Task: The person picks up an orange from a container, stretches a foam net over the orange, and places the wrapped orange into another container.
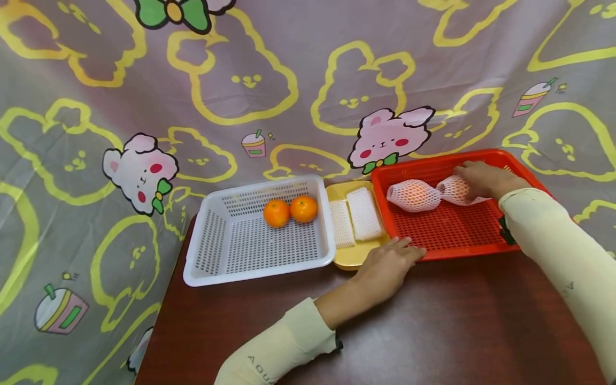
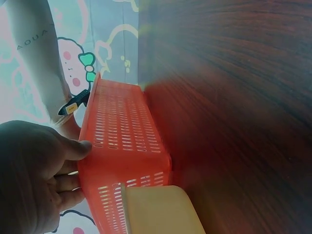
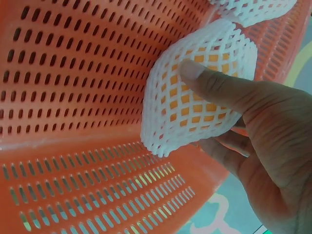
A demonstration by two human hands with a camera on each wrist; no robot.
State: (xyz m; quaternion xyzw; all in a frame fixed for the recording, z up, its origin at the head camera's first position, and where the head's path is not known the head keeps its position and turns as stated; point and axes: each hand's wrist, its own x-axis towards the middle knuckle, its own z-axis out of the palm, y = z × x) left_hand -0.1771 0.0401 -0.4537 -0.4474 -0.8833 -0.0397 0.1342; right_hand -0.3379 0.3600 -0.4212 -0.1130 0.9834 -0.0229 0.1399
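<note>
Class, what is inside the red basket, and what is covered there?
The red basket holds one orange fruit in a white foam net and, gripped by the right hand, another netted fruit. The hand partly covers the second; netting hides parts of both.

- Tabletop: dark reddish-brown, wood grain visible; soft pale sheen across its near part.
- Printed cloth: hangs behind the tabletop and along its left side; lightly wrinkled, mauve-grey behind, greyer at left.
- Prints on it, behind and left of the tabletop: yellow animal outlines, red-cheeked rabbits, lidded drink cups.
</note>
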